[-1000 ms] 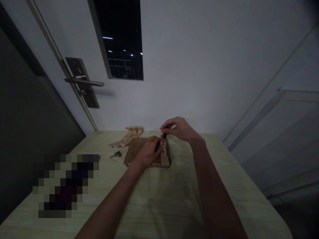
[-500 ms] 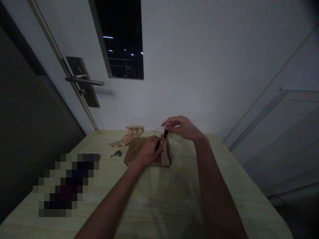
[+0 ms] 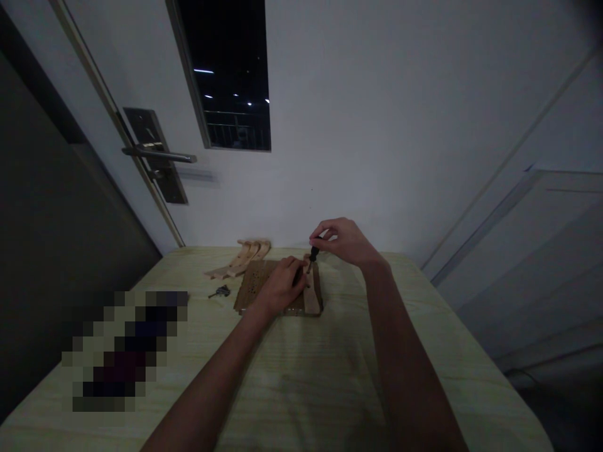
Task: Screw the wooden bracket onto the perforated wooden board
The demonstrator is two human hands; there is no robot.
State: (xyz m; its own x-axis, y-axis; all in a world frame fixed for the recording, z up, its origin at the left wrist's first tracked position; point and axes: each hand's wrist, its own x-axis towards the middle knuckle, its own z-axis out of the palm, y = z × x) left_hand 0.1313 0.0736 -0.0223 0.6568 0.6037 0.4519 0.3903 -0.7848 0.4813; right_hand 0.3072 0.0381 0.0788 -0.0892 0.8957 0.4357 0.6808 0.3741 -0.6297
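My right hand [image 3: 346,242] is closed on the black handle of a screwdriver [image 3: 314,252], with thumb and fingers pinching its top. The shaft points down at a pale wooden piece [image 3: 311,300] with holes in it. That piece lies along the right side of a brown cardboard slab [image 3: 252,285]. My left hand [image 3: 284,282] rests over the cardboard, its fingers bent and closed against the upper part of the wooden piece near the screwdriver's tip. Whether a screw sits under the tip is too small to make out.
Several curved wooden pieces [image 3: 249,254] lie behind the cardboard on the left. A small pile of screws [image 3: 221,291] sits beside it on the table [image 3: 282,383]. A blurred-out dark item [image 3: 136,345] is at the left. A white door [image 3: 353,125] stands behind the table.
My right hand's raised fingers have curled in closer around the screwdriver handle. My left hand, the wooden piece and the cardboard stay in place.
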